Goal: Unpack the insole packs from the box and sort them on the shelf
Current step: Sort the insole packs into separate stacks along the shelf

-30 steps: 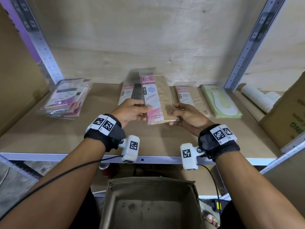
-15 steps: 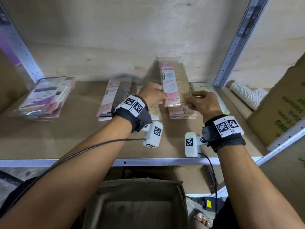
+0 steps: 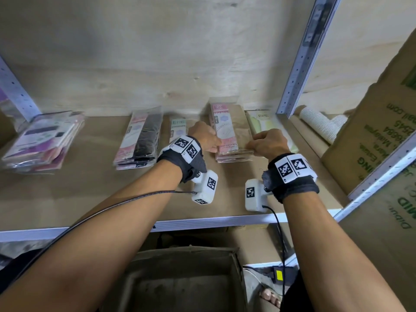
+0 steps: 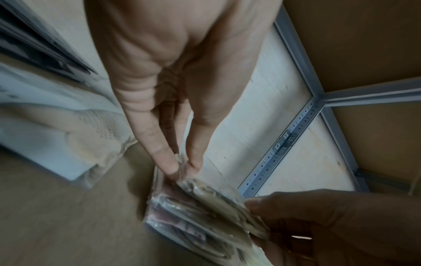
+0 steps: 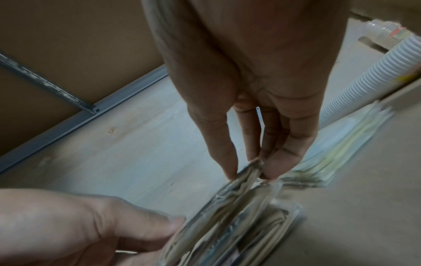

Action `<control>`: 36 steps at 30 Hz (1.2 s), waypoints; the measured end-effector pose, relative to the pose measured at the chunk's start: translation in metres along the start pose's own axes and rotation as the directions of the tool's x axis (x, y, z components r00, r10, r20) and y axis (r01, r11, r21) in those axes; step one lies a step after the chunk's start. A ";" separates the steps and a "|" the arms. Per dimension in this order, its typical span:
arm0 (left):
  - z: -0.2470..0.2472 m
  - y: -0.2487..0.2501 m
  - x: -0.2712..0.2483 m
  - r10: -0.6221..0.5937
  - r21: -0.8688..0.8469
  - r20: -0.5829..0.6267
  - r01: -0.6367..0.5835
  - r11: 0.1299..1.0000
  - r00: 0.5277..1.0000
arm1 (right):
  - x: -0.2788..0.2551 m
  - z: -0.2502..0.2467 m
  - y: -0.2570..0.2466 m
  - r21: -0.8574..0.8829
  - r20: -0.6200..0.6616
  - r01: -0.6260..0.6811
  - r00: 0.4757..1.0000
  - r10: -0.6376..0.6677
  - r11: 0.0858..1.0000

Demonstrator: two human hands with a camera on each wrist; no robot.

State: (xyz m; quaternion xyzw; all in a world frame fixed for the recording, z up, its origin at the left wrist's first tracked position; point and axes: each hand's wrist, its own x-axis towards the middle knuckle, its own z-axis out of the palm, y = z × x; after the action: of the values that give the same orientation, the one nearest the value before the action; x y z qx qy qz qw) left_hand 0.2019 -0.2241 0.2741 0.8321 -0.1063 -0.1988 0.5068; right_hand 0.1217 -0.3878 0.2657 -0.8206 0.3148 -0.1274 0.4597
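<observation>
Your left hand point(image 3: 203, 138) pinches the near left corner of the top tan insole pack point(image 3: 231, 131) between thumb and fingertips point(image 4: 193, 162); your right hand point(image 3: 267, 143) pinches its near right corner the same way. The pack lies on a stack of like packs on the shelf point(image 3: 90, 199). Just right sits a green pack point(image 3: 263, 122); left lie a teal pack point(image 3: 177, 129), a black stack point(image 3: 139, 140) and a purple stack point(image 3: 42, 143). The box point(image 3: 180, 282) stands open below.
</observation>
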 end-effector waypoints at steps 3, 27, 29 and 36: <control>0.004 -0.001 0.001 -0.014 0.026 -0.030 0.015 1.000 0.999 | -0.002 -0.001 0.001 -0.055 0.018 -0.007 1.000 0.008 0.998; 0.012 -0.009 0.011 -0.091 -0.014 -0.109 0.090 0.996 0.990 | -0.006 -0.002 -0.001 -0.118 0.068 0.019 0.998 -0.011 0.993; 0.012 -0.009 0.011 -0.087 -0.006 -0.105 0.087 0.996 0.991 | -0.006 -0.002 -0.002 -0.123 0.068 0.017 0.998 -0.009 0.992; 0.002 -0.007 0.011 -0.043 0.061 -0.116 0.050 0.997 0.992 | -0.008 -0.005 -0.005 -0.144 0.027 0.045 0.999 -0.041 0.988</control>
State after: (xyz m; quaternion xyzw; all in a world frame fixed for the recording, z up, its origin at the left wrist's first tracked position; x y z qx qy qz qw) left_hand 0.2104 -0.2269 0.2649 0.8602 -0.0640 -0.1590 0.4803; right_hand 0.1150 -0.3837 0.2735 -0.8600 0.2997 -0.1041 0.3997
